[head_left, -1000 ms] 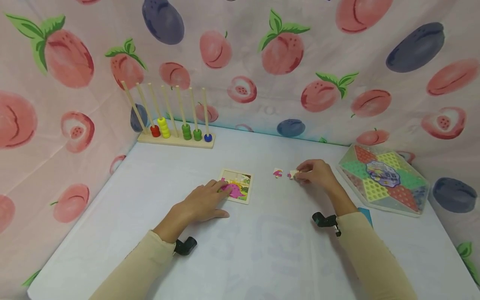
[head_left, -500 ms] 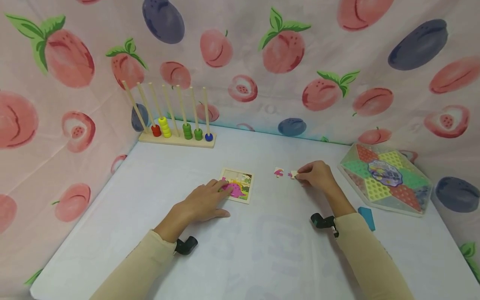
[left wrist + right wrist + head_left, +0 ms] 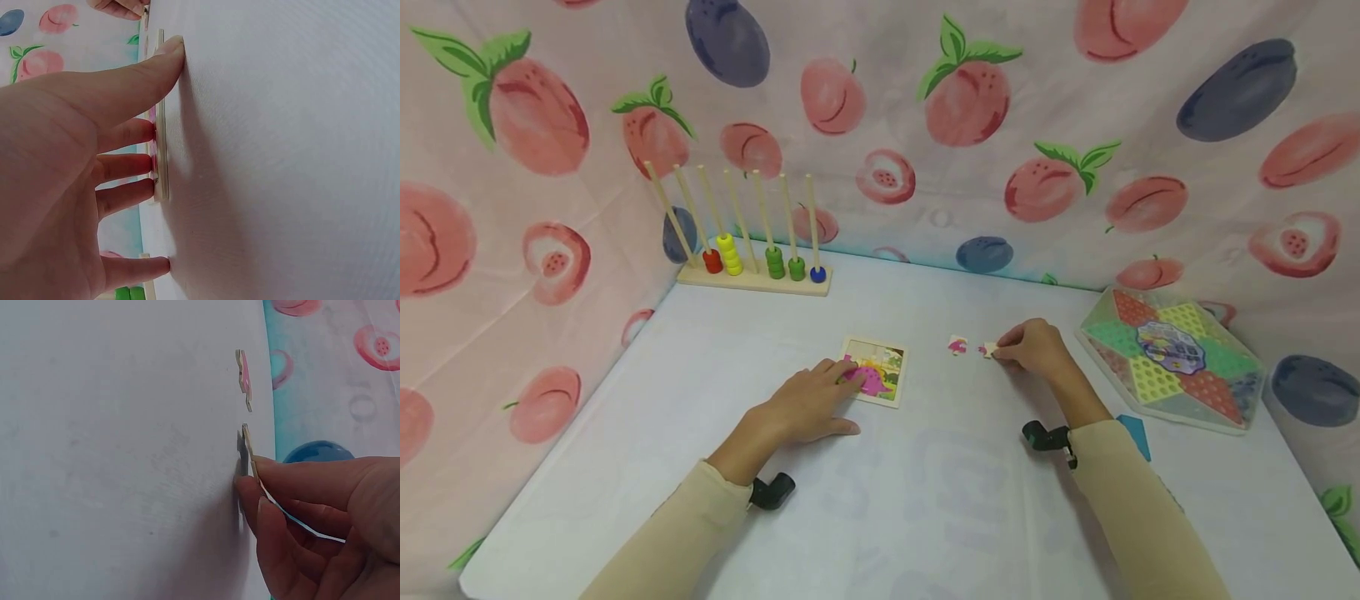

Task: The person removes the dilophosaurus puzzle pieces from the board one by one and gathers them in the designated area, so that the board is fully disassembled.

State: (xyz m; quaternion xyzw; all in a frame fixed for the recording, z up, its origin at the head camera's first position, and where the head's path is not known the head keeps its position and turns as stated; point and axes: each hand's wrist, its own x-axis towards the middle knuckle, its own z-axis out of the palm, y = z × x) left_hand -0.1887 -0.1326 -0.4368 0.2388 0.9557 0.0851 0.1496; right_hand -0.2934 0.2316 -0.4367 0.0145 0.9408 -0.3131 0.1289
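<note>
In the head view a small square jigsaw puzzle (image 3: 901,379) with a pale wooden frame and a pink dinosaur picture lies flat on the table. My left hand (image 3: 808,406) rests on its left part, covering some of it. The left wrist view shows the index, middle and ring fingers (image 3: 128,165) laid on the puzzle, while the little finger touches the table. My right hand (image 3: 1039,348) pinches a puzzle piece (image 3: 248,445) between thumb and fingers, its edge tilted slightly off the table. Just left of it lies another pink-and-white puzzle piece (image 3: 957,344).
A wooden bead counter (image 3: 752,282) with upright rods and coloured beads stands at the back left. To the right lies a hexagonal board box (image 3: 1172,354) with coloured triangles. A blue flat block (image 3: 1136,435) sits beside the right sleeve. Fruit-print cloth (image 3: 880,100) hangs behind.
The head view has shifted very slightly. My right hand and its pinched piece have moved a touch to the right, away from the other piece. The left hand stays on the puzzle.
</note>
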